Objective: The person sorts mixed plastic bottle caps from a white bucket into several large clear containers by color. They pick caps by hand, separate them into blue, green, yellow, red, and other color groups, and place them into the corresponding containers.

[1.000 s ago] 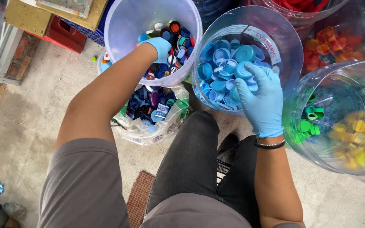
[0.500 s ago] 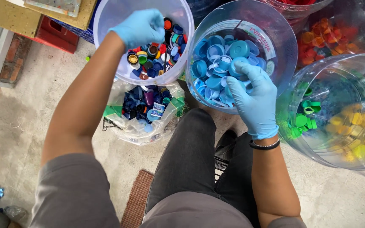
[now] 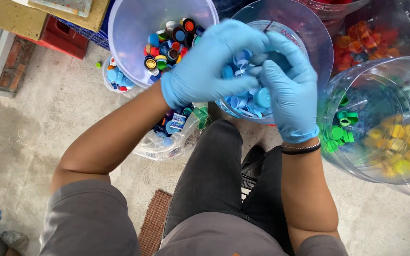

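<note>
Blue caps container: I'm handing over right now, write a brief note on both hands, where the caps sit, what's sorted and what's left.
Left hand: gloved, over the blue caps container, fingers curled; whether it holds caps cannot be told.
Right hand: gloved, at the same container, touching the blue caps.
Mixed caps sit in the white bucket on the left; more lie in a clear bag below.
Done: blue caps gathered; green caps and yellow caps share the clear jar on the right.
Left: the mixed bucket and bag hold many unsorted caps.

Clear plastic bag (image 3: 176, 137) of caps on the floor, small white-and-blue label (image 3: 178, 121) inside.
</note>
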